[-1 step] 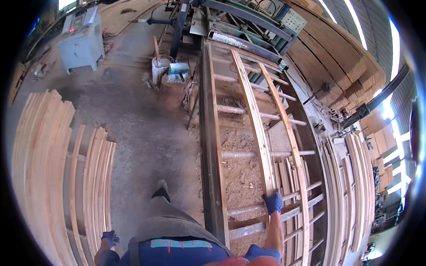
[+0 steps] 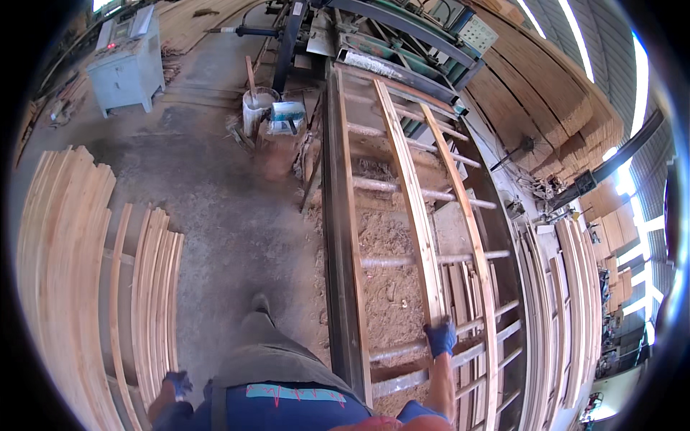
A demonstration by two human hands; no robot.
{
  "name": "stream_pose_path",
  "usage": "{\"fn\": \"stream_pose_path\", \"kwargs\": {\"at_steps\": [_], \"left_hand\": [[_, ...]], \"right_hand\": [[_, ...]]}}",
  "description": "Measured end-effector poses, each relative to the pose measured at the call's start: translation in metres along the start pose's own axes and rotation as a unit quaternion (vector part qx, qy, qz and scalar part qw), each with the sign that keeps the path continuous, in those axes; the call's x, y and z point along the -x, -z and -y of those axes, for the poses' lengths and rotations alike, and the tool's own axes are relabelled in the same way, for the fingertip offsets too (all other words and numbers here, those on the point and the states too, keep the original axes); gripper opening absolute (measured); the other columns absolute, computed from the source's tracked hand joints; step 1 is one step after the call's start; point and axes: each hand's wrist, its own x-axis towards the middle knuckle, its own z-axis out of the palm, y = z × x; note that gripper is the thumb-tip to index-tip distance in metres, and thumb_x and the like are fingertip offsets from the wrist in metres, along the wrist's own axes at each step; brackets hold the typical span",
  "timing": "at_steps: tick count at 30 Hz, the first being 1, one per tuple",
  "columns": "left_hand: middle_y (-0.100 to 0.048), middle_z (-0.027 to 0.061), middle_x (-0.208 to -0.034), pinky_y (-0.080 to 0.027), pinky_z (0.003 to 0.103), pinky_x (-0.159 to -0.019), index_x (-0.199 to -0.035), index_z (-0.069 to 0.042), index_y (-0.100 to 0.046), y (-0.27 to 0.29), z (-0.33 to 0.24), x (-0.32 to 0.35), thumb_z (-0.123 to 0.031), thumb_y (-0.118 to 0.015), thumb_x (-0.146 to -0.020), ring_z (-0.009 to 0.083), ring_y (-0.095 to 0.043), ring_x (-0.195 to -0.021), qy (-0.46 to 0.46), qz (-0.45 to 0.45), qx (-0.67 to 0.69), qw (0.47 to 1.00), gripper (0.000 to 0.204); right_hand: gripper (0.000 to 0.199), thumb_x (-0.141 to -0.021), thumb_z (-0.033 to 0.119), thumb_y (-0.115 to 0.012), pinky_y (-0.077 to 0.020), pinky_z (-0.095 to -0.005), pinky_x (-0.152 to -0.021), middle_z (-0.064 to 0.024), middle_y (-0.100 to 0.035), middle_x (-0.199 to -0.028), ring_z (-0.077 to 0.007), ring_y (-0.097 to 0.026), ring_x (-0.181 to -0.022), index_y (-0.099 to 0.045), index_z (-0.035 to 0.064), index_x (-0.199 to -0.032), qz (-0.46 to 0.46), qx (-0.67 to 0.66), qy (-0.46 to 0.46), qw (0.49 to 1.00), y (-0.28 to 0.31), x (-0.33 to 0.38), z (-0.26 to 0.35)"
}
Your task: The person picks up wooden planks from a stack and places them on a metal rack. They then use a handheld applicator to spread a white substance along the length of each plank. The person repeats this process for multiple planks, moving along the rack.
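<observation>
Right hand (image 2: 440,336) at near end of middle board (image 2: 415,215) on rollers (image 2: 381,261), can't tell grip; left hand (image 2: 177,382) loosely spread beside stacked boards (image 2: 154,287).

A matt cloth glove (image 2: 442,339) is covering the right grip (image 2: 440,336). Just beyond it, pale wooden boards (image 2: 418,215) are looking smooth. Farther, a metal roller (image 2: 387,261) is shining dully; far left, the grey floor (image 2: 223,201) is appearing matt.

The right hand (image 2: 440,337) is at the near end of the middle boards (image 2: 413,208), which lie on the roller frame (image 2: 338,251). Left of the left hand (image 2: 177,382) lie stacked planks (image 2: 68,287); ahead, between both hands, stands a bucket (image 2: 254,115).
</observation>
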Motion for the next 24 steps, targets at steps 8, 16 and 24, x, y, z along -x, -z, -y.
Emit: {"fn": "stream_pose_path", "kwargs": {"at_steps": [8,16,24], "left_hand": [[-0.064,0.024,-0.107,-0.046,0.046,-0.086,-0.105,-0.003,-0.067,-0.239,-0.544,-0.044,-0.045,-0.042,-0.095,0.0381,-0.061,-0.102,-0.455,-0.162,-0.548,0.683,0.05],[-0.068,0.0087,-0.105,-0.053,0.035,-0.081,-0.118,-0.01,-0.06,-0.557,-0.721,0.014,-0.023,-0.056,-0.095,0.0255,-0.066,-0.09,-0.575,0.135,-0.59,0.55,0.028],[-0.064,0.0186,-0.111,-0.048,0.046,-0.088,-0.12,-0.011,-0.062,-0.432,-0.728,-0.083,-0.041,-0.055,-0.089,0.0407,-0.06,-0.099,-0.481,0.079,-0.642,0.592,0.044]], "right_hand": [[0.097,-0.064,0.044,-0.079,-0.0398,-0.0402,-0.105,-0.0244,-0.052,-0.133,-0.037,-0.05,-0.124,-0.04,-0.0035,-0.139,0.081,0.015,-0.064,0.995,0.003,-0.021,0.062],[0.105,-0.061,0.045,-0.082,-0.0335,-0.0382,-0.111,-0.0244,-0.046,-0.139,-0.0352,-0.043,-0.131,-0.037,-0.0044,-0.141,0.18,0.09,-0.114,0.973,0.007,-0.047,0.089],[0.045,-0.086,-0.001,-0.062,-0.0513,-0.031,-0.09,-0.0137,-0.063,-0.12,-0.0209,-0.063,-0.105,-0.055,0.0033,-0.129,0.083,-0.409,0.111,0.902,0.096,-0.214,0.47]]}}
